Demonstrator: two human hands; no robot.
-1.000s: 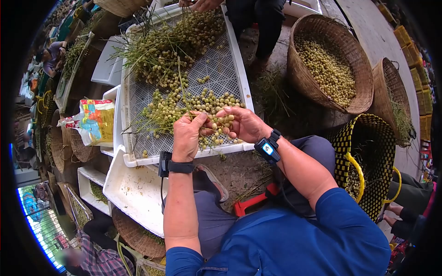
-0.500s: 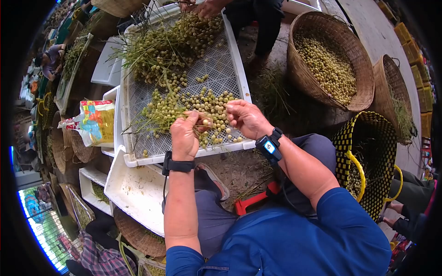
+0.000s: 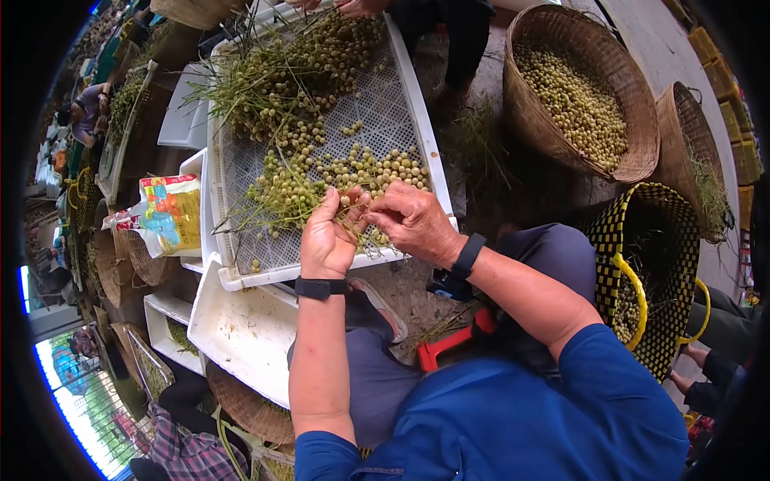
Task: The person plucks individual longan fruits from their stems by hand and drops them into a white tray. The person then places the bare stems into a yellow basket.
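Observation:
Over the near edge of a white mesh tray (image 3: 375, 104), my left hand (image 3: 329, 240) is closed around a thin longan sprig (image 3: 358, 218), its thumb pointing up. The fingers of my right hand (image 3: 417, 223) are pinched together right beside it, at the sprig's thin stems. My fingers partly cover what they grip. Loose round yellow-brown longans (image 3: 377, 170) lie on the tray just beyond my hands. Green-stemmed bunches (image 3: 277, 192) spread to the left, and a bigger heap of longans on stems (image 3: 297, 72) fills the far end.
At the tray's far end are another person's hands (image 3: 361, 6). A wicker basket of longans (image 3: 573, 104) stands at right, with a black-and-yellow woven basket (image 3: 613, 240) nearer me. A white foam box (image 3: 241, 321) and a printed bag (image 3: 172, 212) are at left.
My right hand has moved left and in towards my left hand, its wrist turning over. Its fingers now meet at the sprig. My left hand stays in nearly the same place.

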